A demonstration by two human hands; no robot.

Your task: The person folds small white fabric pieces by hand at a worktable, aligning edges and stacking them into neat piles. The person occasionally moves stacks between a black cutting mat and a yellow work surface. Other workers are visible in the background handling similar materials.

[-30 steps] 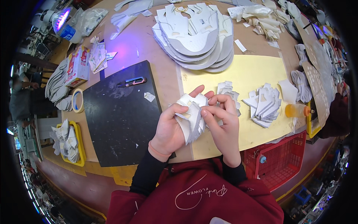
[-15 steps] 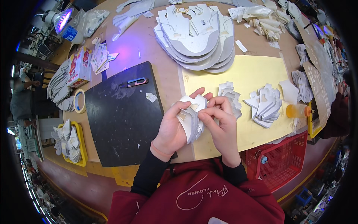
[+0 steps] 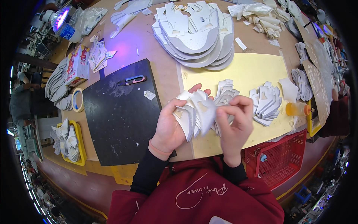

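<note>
The left hand (image 3: pixel 166 125) is wrapped around a fanned bundle of white die-cut pieces (image 3: pixel 193 112), its thumb laid over the upper left of the bundle and its other fingers coming out past the far edge. From where I stand, the bundle sits in front of the person's chest, just to the right of the left palm and raised over the near part of the yellow sheet (image 3: pixel 242 72). The pieces overlap like a hand of cards, spreading from left to right; each one's long axis runs roughly away from the body, the near end tipping slightly to the right.

The right hand (image 3: pixel 238 125) comes in from the other side, thumb and forefinger curled toward each other at the bundle's right edge. The outermost piece there is blurred, so I can't tell whether those fingertips have hold of it or are only beside it. The left hand is plainly the nearer, bearing the bundle, while the right hand meets only the open side of the fan.

Just beyond the right fingers lies a grey-white stack (image 3: pixel 226 89), partly hidden by them. Farther right is another fanned stack (image 3: pixel 266 101); on the left, thread snips (image 3: pixel 132 80) rest on the black mat (image 3: pixel 115 125).
</note>
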